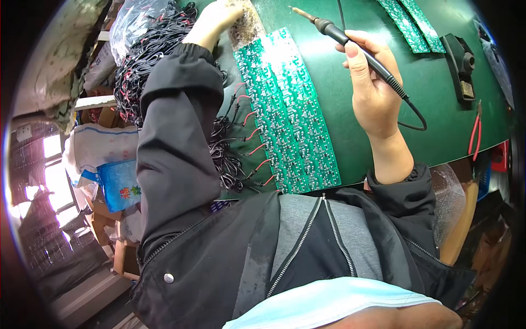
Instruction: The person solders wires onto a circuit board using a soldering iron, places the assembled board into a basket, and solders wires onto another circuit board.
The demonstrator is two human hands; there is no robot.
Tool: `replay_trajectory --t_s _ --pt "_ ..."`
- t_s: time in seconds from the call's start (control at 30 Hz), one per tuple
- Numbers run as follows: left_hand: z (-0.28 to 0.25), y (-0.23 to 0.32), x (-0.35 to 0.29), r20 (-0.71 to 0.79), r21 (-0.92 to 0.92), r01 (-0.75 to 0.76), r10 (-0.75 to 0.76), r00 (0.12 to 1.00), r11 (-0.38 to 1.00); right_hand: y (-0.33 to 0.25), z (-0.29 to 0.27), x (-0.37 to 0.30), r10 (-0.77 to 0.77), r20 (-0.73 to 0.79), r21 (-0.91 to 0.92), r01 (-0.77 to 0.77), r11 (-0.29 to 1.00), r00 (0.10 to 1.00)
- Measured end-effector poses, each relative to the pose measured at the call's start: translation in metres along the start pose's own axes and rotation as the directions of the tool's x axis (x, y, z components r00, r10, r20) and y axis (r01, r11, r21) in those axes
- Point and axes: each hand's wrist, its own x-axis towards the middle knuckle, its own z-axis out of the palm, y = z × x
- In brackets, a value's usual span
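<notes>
My right hand (372, 82) is closed round the black handle of a soldering iron (350, 43), whose metal tip points up and left above the table. At the top edge my left hand (222, 17) is partly cut off. Its fingers look bunched together over a brown stained board (245, 26), and what they hold, if anything, is hidden. Between my arms lies a panel of green circuit boards (293, 118) dotted with small parts. Red wire ends (252, 134) along its left side lead to bundled black cables (227, 162).
A big heap of black cables (159, 49) lies left of my left sleeve. More circuit boards (411, 24) are at the top right, near a black soldering iron stand (461, 66). Red-handled pliers (475, 131) rest by the green table's (350, 142) right front edge.
</notes>
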Motion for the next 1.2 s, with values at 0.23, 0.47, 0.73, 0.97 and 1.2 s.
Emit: replay_trajectory --t_s 0.23,0.47,0.73,0.97,1.2 --pt "-0.004 0.009 0.007 0.115 0.257 0.218 -0.254 0.960 0.942 0.004 0.000 -0.001 0.020 -0.016 -0.033 -0.021 0.999 1.000" --pt "-0.031 -0.019 0.024 -0.021 0.226 0.217 -0.218 0.976 0.950 0.000 0.000 0.000 0.050 0.015 0.004 -0.050 0.999 0.999" --pt "-0.020 -0.024 0.040 0.029 0.232 0.186 -0.198 0.980 0.955 0.000 -0.003 -0.001 0.132 0.022 -0.007 -0.132 0.991 0.991" --pt "-0.018 -0.027 0.037 0.016 0.252 0.221 -0.232 0.973 0.942 -0.001 -0.001 -0.002 0.134 0.018 0.008 -0.134 0.991 0.991" --pt "-0.014 0.005 0.007 0.248 0.386 0.020 -0.124 0.961 0.922 0.001 -0.001 -0.001 0.097 0.021 -0.006 -0.097 0.995 0.995"
